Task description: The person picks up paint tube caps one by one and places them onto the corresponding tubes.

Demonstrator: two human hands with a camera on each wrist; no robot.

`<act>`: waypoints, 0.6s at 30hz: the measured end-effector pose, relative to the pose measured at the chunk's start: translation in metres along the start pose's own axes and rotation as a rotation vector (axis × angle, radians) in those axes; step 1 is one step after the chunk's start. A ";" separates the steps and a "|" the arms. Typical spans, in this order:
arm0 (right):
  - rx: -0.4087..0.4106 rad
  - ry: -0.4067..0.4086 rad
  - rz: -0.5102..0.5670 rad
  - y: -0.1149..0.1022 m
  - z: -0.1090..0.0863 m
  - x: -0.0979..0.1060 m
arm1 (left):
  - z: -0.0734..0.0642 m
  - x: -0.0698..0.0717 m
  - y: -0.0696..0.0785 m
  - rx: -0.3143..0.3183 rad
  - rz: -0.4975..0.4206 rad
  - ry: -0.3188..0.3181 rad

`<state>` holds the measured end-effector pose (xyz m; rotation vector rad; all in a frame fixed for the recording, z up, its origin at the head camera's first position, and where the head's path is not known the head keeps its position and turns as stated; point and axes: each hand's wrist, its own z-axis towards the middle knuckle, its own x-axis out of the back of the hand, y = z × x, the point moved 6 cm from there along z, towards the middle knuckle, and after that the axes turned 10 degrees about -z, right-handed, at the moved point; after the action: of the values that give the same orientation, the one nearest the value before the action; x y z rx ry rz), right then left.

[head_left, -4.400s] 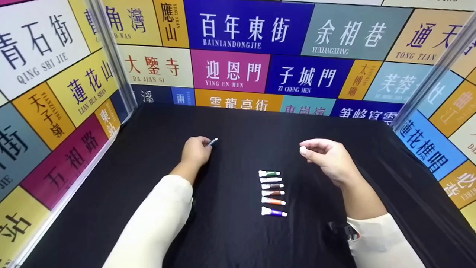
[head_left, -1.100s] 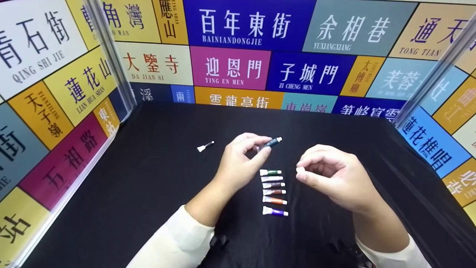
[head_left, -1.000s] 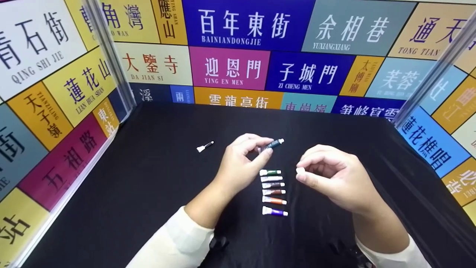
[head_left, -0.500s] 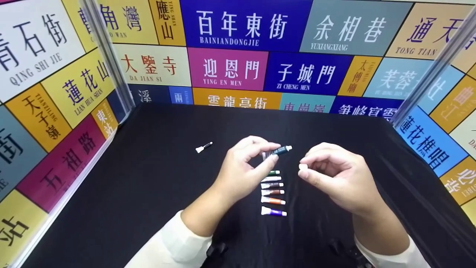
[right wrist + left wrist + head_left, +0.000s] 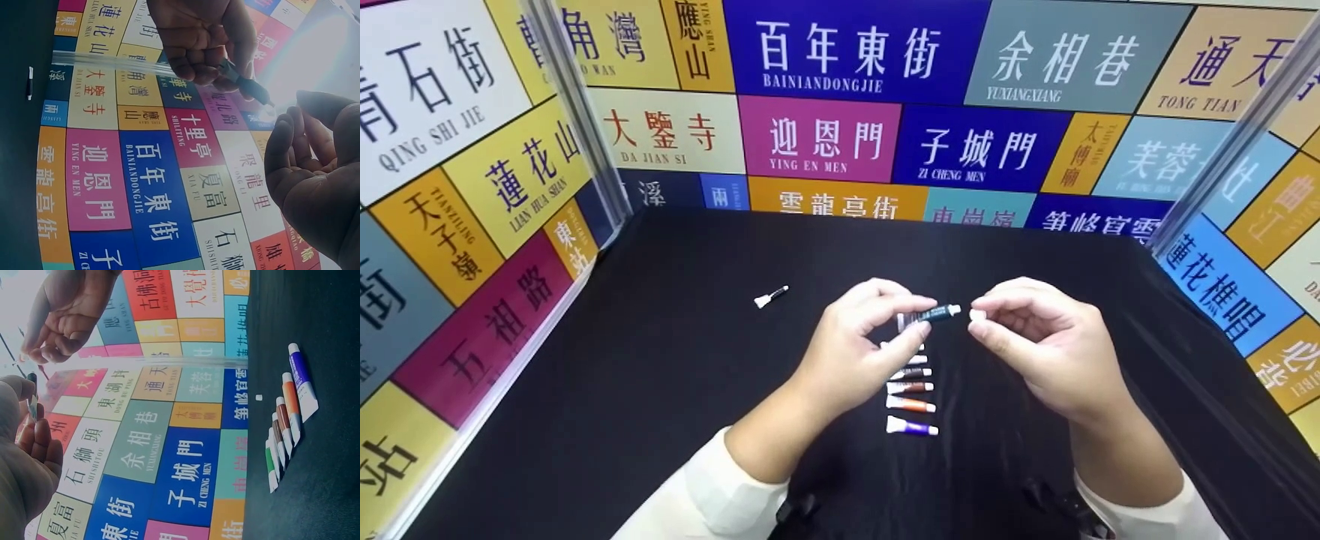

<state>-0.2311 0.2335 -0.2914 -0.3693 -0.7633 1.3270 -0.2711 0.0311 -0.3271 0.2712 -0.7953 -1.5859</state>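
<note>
In the head view my left hand [image 5: 855, 345] pinches a dark green paint tube [image 5: 940, 313] between thumb and fingers, its white nozzle end pointing right. Just beyond that end, my right hand [image 5: 1054, 345] pinches a small white cap [image 5: 977, 315] with thumb and fingertips. A narrow gap separates cap and nozzle. The right wrist view shows the tube [image 5: 253, 90] tilted toward the right fingertips. Below the hands lies a row of small paint tubes, among them a brown one [image 5: 911, 388], an orange one [image 5: 913, 406] and a purple one [image 5: 915, 427]. My left hand partly covers the row's far end.
A black paint tube [image 5: 771, 297] lies apart on the left of the black cloth [image 5: 675, 360]. On the cloth in the left wrist view sits a small white piece [image 5: 259, 397] near the tubes. Panels with printed signs [image 5: 847, 52] enclose the table at back and sides.
The left hand has left the black tube lying at the left and come over beside the right hand, now holding the dark green tube. Lately its nozzle has moved right, closer to the white cap.
</note>
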 end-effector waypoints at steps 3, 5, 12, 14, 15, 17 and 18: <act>-0.011 0.009 -0.030 0.002 0.000 0.001 | 0.000 -0.001 0.001 -0.005 0.001 -0.002; -0.019 0.014 -0.053 0.003 0.000 0.002 | 0.000 -0.001 0.002 -0.005 0.003 -0.002; -0.047 0.002 -0.081 0.007 0.001 0.001 | -0.002 -0.003 0.003 -0.005 -0.008 -0.004; -0.057 -0.010 -0.086 0.008 0.001 0.001 | -0.002 -0.003 0.004 -0.009 -0.008 0.000; -0.061 -0.016 -0.092 0.009 0.001 0.000 | -0.001 -0.003 0.004 -0.011 -0.006 0.002; -0.066 -0.027 -0.106 0.010 0.001 0.000 | -0.001 -0.003 0.004 -0.014 0.001 0.004; -0.065 -0.031 -0.107 0.010 0.001 0.000 | -0.001 -0.003 0.005 -0.014 0.003 0.002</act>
<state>-0.2393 0.2356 -0.2972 -0.3553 -0.8424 1.2126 -0.2663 0.0337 -0.3258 0.2615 -0.7822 -1.5872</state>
